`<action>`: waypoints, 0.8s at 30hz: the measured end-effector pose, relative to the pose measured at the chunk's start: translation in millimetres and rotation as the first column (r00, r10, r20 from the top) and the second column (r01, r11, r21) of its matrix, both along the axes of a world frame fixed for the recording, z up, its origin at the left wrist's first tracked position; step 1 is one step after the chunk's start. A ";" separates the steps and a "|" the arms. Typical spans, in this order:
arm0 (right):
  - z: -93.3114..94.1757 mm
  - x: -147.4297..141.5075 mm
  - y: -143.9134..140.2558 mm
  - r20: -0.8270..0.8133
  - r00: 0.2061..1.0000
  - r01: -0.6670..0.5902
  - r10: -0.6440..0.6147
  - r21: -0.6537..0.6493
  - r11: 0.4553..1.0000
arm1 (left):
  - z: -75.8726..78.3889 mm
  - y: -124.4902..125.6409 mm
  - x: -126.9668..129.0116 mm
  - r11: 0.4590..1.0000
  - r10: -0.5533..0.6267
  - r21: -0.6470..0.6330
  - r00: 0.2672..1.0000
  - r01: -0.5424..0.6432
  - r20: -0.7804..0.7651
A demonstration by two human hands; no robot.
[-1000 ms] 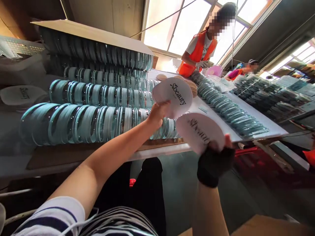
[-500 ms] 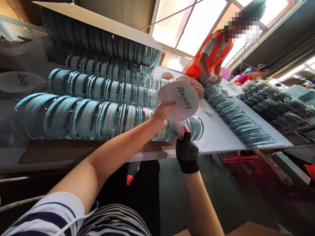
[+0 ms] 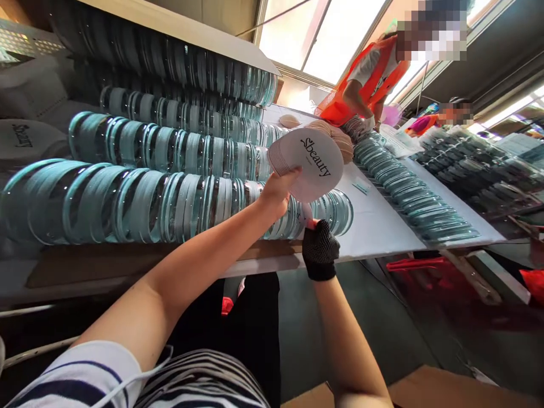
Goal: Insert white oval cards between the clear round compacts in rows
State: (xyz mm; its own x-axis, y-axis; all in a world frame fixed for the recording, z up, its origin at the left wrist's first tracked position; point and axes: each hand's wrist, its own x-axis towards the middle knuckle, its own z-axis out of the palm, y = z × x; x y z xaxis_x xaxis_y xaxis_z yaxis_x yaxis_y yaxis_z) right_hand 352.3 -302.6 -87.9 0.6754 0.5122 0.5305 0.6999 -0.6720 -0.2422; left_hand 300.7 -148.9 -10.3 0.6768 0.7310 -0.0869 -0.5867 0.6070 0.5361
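My left hand [image 3: 278, 190], bare, is wrapped round a stack of round white cards [image 3: 312, 184], the top one printed "beauty" in black. Just below, my right hand [image 3: 322, 242], in a black glove with the fingertips uncovered, pinches a single white card [image 3: 306, 212] by its edge. Much of that card lies behind my hands and against the near row of round glass pieces [image 3: 187, 207], which stand on edge along the table. Pale sheets or cards show between many of the glass pieces.
More glass rows [image 3: 170, 141] stand behind the near one. Round tan pads [image 3: 335, 139] are piled beyond the card stack. Across the white table [image 3: 378, 224], a person in an orange vest [image 3: 352, 93] handles another glass row [image 3: 412, 190]. Cardboard [image 3: 459, 388] lies below right.
My right hand has moved slightly up with the single card, which now shows less of its print. The left hand keeps the stack, and the view has shifted a little.
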 end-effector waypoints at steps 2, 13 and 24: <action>-6.1 -1.4 -2.1 0.035 0.998 -0.049 0.050 -0.026 0.998 | 0.4 -0.4 -0.2 1.000 -0.010 -0.013 1.000 0.010 -0.013; 7.8 -8.0 -9.5 -0.794 0.410 -0.370 0.448 0.305 0.878 | -5.2 -1.8 1.5 0.998 0.001 0.059 1.000 0.000 -0.005; 73.3 28.8 20.8 0.005 0.992 -0.121 0.125 0.287 0.950 | -1.2 -4.5 -5.3 0.987 -0.004 0.160 1.000 -0.001 0.028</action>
State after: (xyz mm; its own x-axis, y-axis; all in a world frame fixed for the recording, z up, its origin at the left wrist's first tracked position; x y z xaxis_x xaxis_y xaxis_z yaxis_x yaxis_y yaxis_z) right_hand 381.0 -281.8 -14.6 0.6247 0.4197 0.6585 0.7682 -0.4817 -0.4217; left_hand 295.4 -153.4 -11.6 0.6787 0.7327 0.0506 -0.6021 0.5156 0.6096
